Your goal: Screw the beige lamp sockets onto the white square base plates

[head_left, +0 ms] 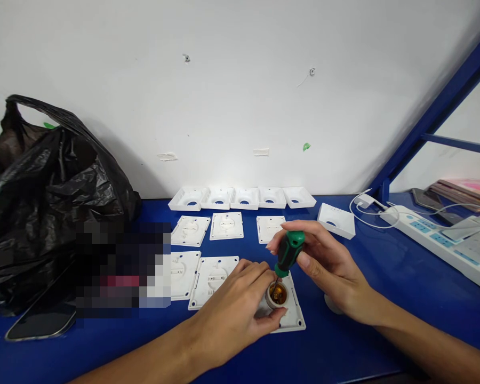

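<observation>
My right hand [338,274] is closed on the green and black handle of a screwdriver [289,253]. The shaft points down into a round lamp socket [279,294] with a white rim and brass-coloured inside. Around the socket's side, the fingers and thumb of my left hand [240,296] are closed. Beneath it lies a white square plate [295,319], partly covered by that hand. The screwdriver's tip is inside the socket, and I cannot make out the screw it meets. A small pale round piece [333,305] shows partly under my right hand.
Several white square plates [226,226] lie on the blue table [384,320]. White open box covers [245,198] line the wall, with another cover [336,221] farther right. A black plastic bag [60,197] and phone [44,320] are left; a power strip [448,240] with cables is right.
</observation>
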`<control>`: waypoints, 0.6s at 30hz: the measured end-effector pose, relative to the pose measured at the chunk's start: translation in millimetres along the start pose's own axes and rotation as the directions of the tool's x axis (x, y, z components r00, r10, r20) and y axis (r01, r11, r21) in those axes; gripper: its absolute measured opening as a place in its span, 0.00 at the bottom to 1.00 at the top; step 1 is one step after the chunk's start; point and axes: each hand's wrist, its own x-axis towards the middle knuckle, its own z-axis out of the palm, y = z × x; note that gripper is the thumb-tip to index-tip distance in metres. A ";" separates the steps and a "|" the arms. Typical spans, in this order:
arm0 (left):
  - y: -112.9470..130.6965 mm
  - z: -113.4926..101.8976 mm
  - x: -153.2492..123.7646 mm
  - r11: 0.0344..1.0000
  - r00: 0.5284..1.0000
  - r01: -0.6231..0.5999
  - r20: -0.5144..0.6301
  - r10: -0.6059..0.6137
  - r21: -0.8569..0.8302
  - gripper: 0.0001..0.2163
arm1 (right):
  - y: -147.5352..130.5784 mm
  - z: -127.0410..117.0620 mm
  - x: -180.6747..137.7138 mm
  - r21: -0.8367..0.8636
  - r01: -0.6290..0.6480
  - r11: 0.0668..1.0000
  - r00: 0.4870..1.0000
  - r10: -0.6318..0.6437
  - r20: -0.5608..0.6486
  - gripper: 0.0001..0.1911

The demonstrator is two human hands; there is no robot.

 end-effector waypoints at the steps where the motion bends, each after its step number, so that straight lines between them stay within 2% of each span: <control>1: 0.1 0.0 0.0 1.000 1.000 0.000 -0.002 0.000 0.002 0.13 | 0.3 -0.1 0.1 0.004 0.000 1.000 1.000 0.000 0.001 0.20; 18: 1.5 -1.6 0.6 1.000 1.000 -0.003 -0.007 0.003 -0.006 0.13 | -1.4 -1.4 3.3 -0.026 0.010 1.000 1.000 -0.009 0.024 0.18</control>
